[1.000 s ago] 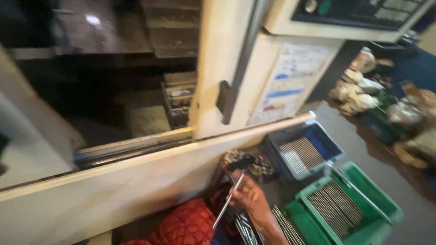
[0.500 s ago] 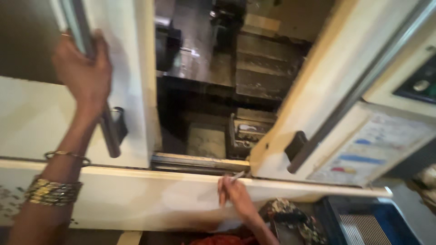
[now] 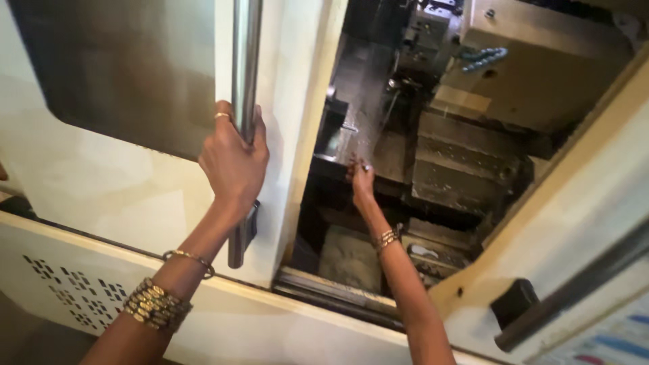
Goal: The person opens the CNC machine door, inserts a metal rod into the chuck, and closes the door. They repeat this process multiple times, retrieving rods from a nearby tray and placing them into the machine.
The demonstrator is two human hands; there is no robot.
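The left hand is wrapped around the vertical metal handle of the machine's sliding door. Its fingers are closed tight on the bar, a ring showing on one of them and bangles on the wrist below. The bar's long axis runs straight up and down, and the hand grips it a little above its lower end.

The right hand reaches forward through the open doorway into the dark machine interior. It is the hand farther in, well apart from the handle and to the right of it. Its fingers are bunched together near the edge of a metal block, pointing up and away from the person. They may be pinching something small and thin, but the picture is too dark there to tell what, or whether they hold anything at all. A bracelet sits on that wrist too.

Deeper inside, above and beyond the right hand, are steel parts and a cluster of pale blue hoses. Below the forearm lies a grey chip tray, and the door track runs along the lower edge of the opening. To the far right, a black handle sits on the cream panel.
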